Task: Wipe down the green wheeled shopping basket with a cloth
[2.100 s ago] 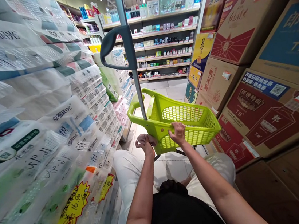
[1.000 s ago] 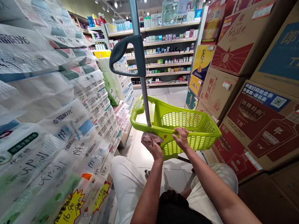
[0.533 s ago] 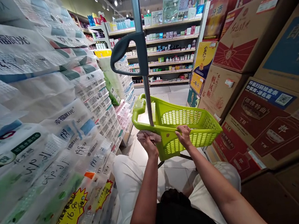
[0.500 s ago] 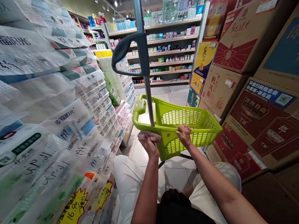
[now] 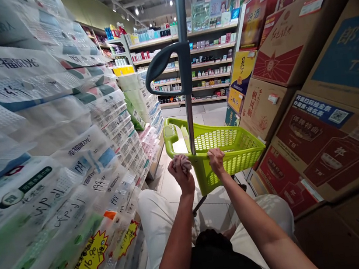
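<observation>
A lime-green shopping basket cart [image 5: 232, 162] stands in front of me, turned so its long side runs to the right. From it rises a grey pole [image 5: 182, 24] with a dark loop handle [image 5: 164, 72]. My left hand [image 5: 182, 179] is closed around a crumpled greyish-pink cloth [image 5: 183, 162], just below the cart's near left rim. Over the near rim, right of the pole, my right hand [image 5: 216, 161] is closed, gripping the edge. The fingertips inside the basket are partly hidden. Through the lattice walls no goods show in the visible part of the basket.
Stacked tissue packs [image 5: 79, 152] wall in the left side. Liquor cartons [image 5: 322, 142] are piled close on the right, near the basket's far end. Ahead, shelves of small boxed goods [image 5: 210, 63] stand across a tiled floor [image 5: 163, 189].
The cart's pole and handle have shifted right and tilted slightly. My left hand has lifted the cloth, now bunched up, off the near side. My right hand still grips the rim.
</observation>
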The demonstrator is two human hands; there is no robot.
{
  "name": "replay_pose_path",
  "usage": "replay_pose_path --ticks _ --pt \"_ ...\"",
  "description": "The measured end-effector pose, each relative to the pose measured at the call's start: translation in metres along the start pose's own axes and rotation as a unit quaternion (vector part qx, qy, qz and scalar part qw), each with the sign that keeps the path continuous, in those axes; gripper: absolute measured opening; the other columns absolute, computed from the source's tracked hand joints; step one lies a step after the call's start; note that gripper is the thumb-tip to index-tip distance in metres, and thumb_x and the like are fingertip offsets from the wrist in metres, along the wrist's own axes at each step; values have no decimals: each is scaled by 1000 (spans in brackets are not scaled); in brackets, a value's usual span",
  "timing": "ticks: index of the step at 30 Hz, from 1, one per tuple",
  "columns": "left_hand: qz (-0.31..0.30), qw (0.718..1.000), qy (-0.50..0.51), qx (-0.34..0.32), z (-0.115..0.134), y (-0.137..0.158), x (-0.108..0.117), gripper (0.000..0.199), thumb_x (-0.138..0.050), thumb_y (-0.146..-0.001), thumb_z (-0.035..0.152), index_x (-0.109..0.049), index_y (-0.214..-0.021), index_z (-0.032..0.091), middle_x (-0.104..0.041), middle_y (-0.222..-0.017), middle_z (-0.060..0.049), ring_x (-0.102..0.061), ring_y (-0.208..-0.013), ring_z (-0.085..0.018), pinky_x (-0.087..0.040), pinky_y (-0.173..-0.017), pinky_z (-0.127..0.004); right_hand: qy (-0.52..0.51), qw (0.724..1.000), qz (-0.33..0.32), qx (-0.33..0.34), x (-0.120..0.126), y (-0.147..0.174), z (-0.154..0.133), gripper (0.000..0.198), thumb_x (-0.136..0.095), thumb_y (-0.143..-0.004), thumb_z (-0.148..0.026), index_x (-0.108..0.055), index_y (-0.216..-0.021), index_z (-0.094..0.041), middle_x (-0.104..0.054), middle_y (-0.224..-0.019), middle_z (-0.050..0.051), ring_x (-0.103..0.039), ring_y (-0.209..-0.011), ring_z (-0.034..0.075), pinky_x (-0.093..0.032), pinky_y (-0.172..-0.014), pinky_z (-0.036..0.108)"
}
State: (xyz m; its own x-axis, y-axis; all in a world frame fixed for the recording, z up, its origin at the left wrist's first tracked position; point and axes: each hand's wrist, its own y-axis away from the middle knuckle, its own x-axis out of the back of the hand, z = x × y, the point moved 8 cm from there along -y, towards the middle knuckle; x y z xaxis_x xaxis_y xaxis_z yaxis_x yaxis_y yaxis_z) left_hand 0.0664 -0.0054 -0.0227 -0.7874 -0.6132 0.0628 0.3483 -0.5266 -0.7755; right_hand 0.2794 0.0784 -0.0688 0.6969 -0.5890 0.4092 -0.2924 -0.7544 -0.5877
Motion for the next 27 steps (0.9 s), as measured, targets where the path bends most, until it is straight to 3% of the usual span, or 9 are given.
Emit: replay_pose_path --ticks 4,8,11,16,20,22,27 --pt "-20 998 -51 -18 12 -11 6 61 -51 -80 -3 -64 -134 22 -47 -127 -14 -52 -123 -28 -47 -110 -47 -6 1000 11 -3 2 -1 -2 34 -37 -94 -35 -39 -62 -23 -51 -64 0 -49 -82 20 -30 -85 36" --pt "-148 984 -96 -32 29 -31 0 57 -55 -76 -1 -73 -122 27 -51 -122 -12 -51 -115 -31 -47 -106 -51 -5 1000 9 4 8 -3 0 33 -38 -93 -35 -38 -62 -23 -51 -63 -1 -49 -80 20 -30 -84 36" --pt "-231 971 -65 -3 32 -50 -4 47 -62 -69 2 -77 -105 28 -55 -112 -11 -52 -107 -31 -48 -102 -50 -3 1000 1 17 11 -5 3 33 -40 -92 -35 -36 -61 -23 -51 -63 -1 -49 -80 20 -31 -85 36" --pt "-326 942 22 76 1 -95 -14 20 -67 -61 9 -73 -74 22 -60 -88 -8 -54 -85 -24 -53 -91 -40 -10 1000 -9 15 12 -6 6 33 -41 -92 -35 -35 -62 -24 -53 -65 -1 -49 -82 20 -32 -89 36" --pt "-276 954 35 115 -29 -133 -3 12 -66 -63 12 -72 -70 21 -60 -77 -4 -56 -76 -21 -55 -85 -35 -19 1000 -14 19 12 -4 5 33 -41 -92 -35 -35 -62 -24 -52 -65 -1 -49 -82 20 -32 -89 36" --pt "-277 955 33 98 -26 -134 -1 19 -64 -63 11 -75 -76 19 -61 -79 -4 -58 -79 -21 -55 -86 -36 -24 999 -13 22 14 -4 6 34 -41 -92 -35 -34 -61 -24 -51 -63 -1 -49 -81 20 -33 -88 36" --pt "-376 926 0 12 7 -98 -18 43 -60 -56 3 -80 -90 22 -63 -97 -8 -58 -95 -25 -51 -99 -43 -43 999 -1 29 29 -12 20 36 -41 -91 -34 -28 -58 -26 -40 -57 -2 -44 -71 20 -34 -77 35"
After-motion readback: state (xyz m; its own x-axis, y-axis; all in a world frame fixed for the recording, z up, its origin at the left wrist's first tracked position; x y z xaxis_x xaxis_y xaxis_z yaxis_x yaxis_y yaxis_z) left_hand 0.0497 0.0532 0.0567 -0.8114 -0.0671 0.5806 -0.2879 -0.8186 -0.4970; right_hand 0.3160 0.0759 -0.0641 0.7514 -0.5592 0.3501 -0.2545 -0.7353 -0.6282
